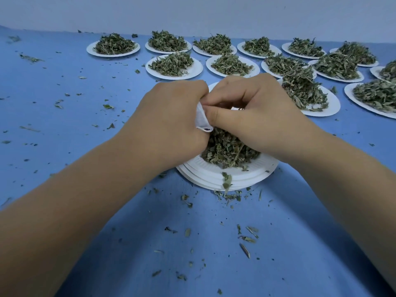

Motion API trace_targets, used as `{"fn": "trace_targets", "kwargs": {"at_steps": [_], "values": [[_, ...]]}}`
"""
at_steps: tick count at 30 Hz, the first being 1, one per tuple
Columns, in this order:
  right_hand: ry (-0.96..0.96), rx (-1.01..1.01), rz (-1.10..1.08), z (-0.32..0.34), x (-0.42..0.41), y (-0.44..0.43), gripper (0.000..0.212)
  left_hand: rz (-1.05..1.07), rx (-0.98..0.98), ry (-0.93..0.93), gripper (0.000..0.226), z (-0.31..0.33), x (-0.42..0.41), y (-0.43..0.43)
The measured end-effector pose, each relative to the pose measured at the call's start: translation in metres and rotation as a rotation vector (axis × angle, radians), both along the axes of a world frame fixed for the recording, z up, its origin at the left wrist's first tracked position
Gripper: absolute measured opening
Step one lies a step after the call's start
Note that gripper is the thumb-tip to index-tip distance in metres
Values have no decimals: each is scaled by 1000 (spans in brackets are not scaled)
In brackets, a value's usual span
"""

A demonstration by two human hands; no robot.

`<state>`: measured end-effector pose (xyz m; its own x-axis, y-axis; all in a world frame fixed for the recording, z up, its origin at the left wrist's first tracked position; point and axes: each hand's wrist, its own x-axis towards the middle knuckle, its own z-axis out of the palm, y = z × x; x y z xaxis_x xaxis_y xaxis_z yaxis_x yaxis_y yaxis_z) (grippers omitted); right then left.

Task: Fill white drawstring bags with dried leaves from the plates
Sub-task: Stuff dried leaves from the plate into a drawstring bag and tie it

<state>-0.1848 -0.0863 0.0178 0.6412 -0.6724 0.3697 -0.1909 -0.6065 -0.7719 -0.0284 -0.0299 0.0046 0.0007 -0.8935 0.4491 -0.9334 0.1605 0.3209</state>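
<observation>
One white drawstring bag [203, 119] is being pinched at its mouth by left grip [171, 116] and right grip [252, 110], just above dried leaves [229, 148] on the near plate [214, 177], where the mouth is probably best being held wide and low.

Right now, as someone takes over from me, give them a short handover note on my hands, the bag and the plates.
The left hand and right hand both pinch the white drawstring bag over the nearest plate, which tops a stack of plates.
The bag is mostly hidden, so its fill cannot be told.
A leaf pile lies on that plate.
No filled bags are in view.
Left: finish this bag, then the heaped plates behind.
Crumbs litter the blue table.
</observation>
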Motion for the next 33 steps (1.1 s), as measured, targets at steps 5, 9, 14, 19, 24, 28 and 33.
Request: {"fn": "trace_targets", "kwargs": {"at_steps": [5, 9, 14, 19, 24, 28, 33], "values": [[-35, 185, 46, 4, -2, -5, 37, 46, -6, 35, 12, -1, 5, 4], [27, 166, 38, 4, -11, -10, 41, 113, -38, 165, 28, -6, 15, 8], [424, -257, -27, 6, -36, -6, 38, 180, 9, 331, 48, -12, 25, 14], [742, -313, 10, 11, -45, -9, 61, 234, 17, 325, 47, -15, 32, 19], [626, -285, -20, 9, -41, -8, 47, 264, 8, 188, 37, -16, 36, 19], [464, -290, -103, 9, -41, -12, 25, 253, -16, 127, 21, -16, 36, 20], [144, -258, -257, 9, -38, -18, 21, 174, -58, 113, 22, -14, 28, 21]]}}
